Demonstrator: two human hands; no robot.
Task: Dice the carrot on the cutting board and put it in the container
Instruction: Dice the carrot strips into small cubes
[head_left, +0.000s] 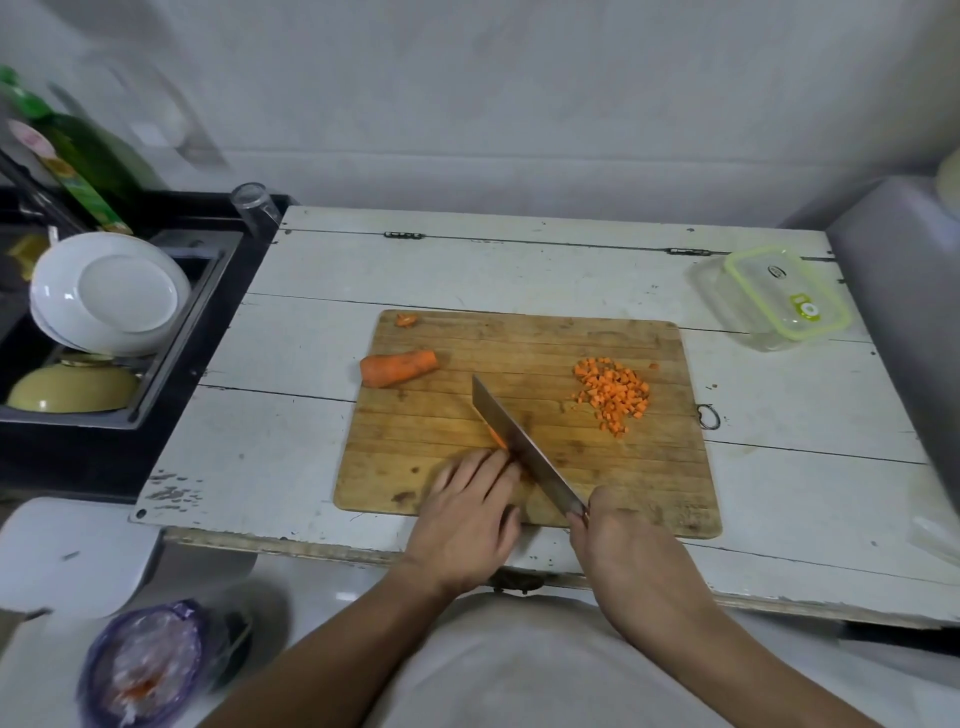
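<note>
A wooden cutting board (571, 457) lies on the white table. My right hand (618, 551) grips the handle of a knife (519, 447) whose blade rests on a carrot piece (497, 439), mostly hidden behind the blade. My left hand (467, 514) holds that piece down, fingertips against the blade's left side. A carrot chunk (397, 368) lies at the board's left edge, a small carrot end (406, 320) at its far left corner. A pile of diced carrot (613, 392) sits on the right half. The clear container (769, 296), with a green-rimmed lid, stands at the table's far right.
A dish rack (156, 364) with white plates (109, 293) and a yellow bowl (72, 387) stands left of the table. A glass (254, 205) and a green bottle (78, 156) stand behind it. A purple-rimmed bin with plastic (140, 670) sits at lower left.
</note>
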